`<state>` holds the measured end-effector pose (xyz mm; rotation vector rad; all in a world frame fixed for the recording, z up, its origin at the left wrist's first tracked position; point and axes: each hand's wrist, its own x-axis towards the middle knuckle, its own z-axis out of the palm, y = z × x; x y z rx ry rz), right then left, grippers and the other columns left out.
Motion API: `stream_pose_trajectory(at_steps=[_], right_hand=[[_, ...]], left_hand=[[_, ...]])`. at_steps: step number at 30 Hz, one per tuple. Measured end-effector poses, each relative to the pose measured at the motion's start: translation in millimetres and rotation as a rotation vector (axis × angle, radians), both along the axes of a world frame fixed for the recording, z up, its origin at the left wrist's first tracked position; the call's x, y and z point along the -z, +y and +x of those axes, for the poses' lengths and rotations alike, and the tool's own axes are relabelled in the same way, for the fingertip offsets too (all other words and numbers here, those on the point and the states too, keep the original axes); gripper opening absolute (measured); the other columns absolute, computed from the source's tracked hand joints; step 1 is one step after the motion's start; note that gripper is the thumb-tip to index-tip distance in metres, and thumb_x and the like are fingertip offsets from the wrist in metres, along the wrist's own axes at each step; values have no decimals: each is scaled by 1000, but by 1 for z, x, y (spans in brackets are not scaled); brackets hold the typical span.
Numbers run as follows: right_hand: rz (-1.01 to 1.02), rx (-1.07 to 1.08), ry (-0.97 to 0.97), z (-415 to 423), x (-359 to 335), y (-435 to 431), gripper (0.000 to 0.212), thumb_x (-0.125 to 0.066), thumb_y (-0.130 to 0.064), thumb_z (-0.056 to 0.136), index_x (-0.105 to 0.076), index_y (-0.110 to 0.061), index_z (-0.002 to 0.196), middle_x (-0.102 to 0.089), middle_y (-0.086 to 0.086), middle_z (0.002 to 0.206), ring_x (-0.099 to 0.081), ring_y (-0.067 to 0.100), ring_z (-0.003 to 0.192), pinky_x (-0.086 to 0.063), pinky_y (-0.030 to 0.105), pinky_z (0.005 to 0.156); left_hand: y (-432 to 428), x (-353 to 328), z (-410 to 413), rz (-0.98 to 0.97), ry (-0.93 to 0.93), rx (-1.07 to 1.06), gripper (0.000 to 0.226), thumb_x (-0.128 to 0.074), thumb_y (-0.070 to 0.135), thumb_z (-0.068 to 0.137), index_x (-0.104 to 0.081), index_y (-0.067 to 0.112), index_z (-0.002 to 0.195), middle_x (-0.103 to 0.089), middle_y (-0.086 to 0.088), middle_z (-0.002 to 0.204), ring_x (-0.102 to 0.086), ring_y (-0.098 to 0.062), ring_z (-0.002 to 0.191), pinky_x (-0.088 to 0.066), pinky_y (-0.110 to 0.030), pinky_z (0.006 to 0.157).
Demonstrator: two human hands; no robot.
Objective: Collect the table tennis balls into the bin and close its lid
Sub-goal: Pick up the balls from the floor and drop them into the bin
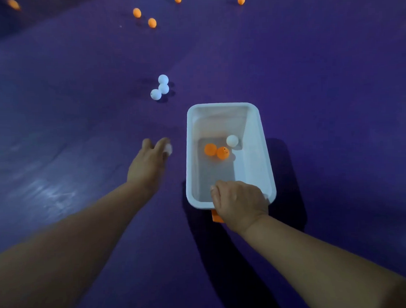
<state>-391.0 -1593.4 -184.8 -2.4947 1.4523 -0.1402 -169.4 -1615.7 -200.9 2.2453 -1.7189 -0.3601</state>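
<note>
A white rectangular bin (258, 138) stands open on the purple floor at the centre. Inside lie two orange balls (210, 149) and one white ball (232, 140). My right hand (239, 202) grips the bin's near rim, with an orange part (217, 216) showing just under it. Left of the bin, my left hand (149, 165) is blurred and holds a white ball (168, 149) at its fingertips. Three white balls (163, 88) cluster on the floor beyond my left hand.
Several orange balls (152, 23) lie scattered far ahead near the top of the view. The purple floor (321, 80) stretches all around, with a shiny patch at the left.
</note>
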Motion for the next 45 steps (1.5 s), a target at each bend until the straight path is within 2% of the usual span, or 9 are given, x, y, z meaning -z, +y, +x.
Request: stream_pose_trajectory(at_steps=[6,10,14,18,21,24,29,35,45], right_hand=[[237,63,16,-1,-21,-9,31,-33,-30,98,-57,-12,88,-63,6,86,-60,28,79,-43,36,64],[220,83,29,-21,-46,-9,20,-39,-18,94,-51,-12,80,-59,4,82,-56,26,77,-44,36,62],[236,46,73,-44,-78,3,20,-44,-16,92,-63,-11,90,-62,4,90,-53,25,87,-43,37,73],[194,67,102,-56,-124,1,10,-60,-10,81,-67,-13,87,-65,2,83,-57,26,83,-45,38,71],[221,26,106,-59,-172,-12,15,-63,-8,78,-69,-16,90,-66,0,84,-58,24,82,-47,36,71],[251,-28,96,-53,-220,-31,20,-64,-6,77,-69,-17,93,-67,0,87,-59,23,84,-50,36,73],[292,-209,156,-30,-284,-70,30,-48,-12,90,-58,-17,118,-57,1,113,-49,21,106,-42,33,94],[173,-161,103,33,-318,-110,31,-84,-6,50,-71,-18,74,-63,-2,67,-59,18,62,-54,29,56],[196,-50,-90,170,-312,-173,32,-80,6,57,-70,-14,79,-63,-4,76,-60,16,70,-55,22,62]], left_hand=[[30,-53,-57,-103,140,248,40,-39,42,89,-33,35,128,-44,-5,98,-54,-27,71,-46,-35,54],[38,-48,-76,206,191,-110,67,-64,28,84,-32,20,142,-46,-10,120,-52,-27,100,-45,-37,74],[39,-57,-91,522,402,-317,18,-49,14,81,-57,1,89,-69,-17,92,-63,-31,76,-51,-37,61],[44,-103,-104,533,517,-499,15,-44,8,82,-53,2,92,-63,-15,88,-64,-33,78,-46,-32,55],[49,-160,-111,581,559,-570,3,-44,3,84,-46,5,83,-53,-8,77,-52,-19,62,-35,-26,47],[47,-220,-112,581,563,-658,23,-46,0,85,-36,14,69,-44,0,69,-39,-11,56,-27,-25,44],[35,-294,-99,546,590,-801,21,-42,-4,80,-35,13,68,-43,-2,68,-36,-15,55,-27,-26,46],[4,-337,-49,466,638,-884,23,-42,-4,79,-32,12,65,-40,-2,63,-33,-15,53,-24,-28,46],[-44,-338,79,445,732,-986,14,-42,-3,77,-37,8,70,-40,-4,64,-37,-19,55,-29,-30,51]])
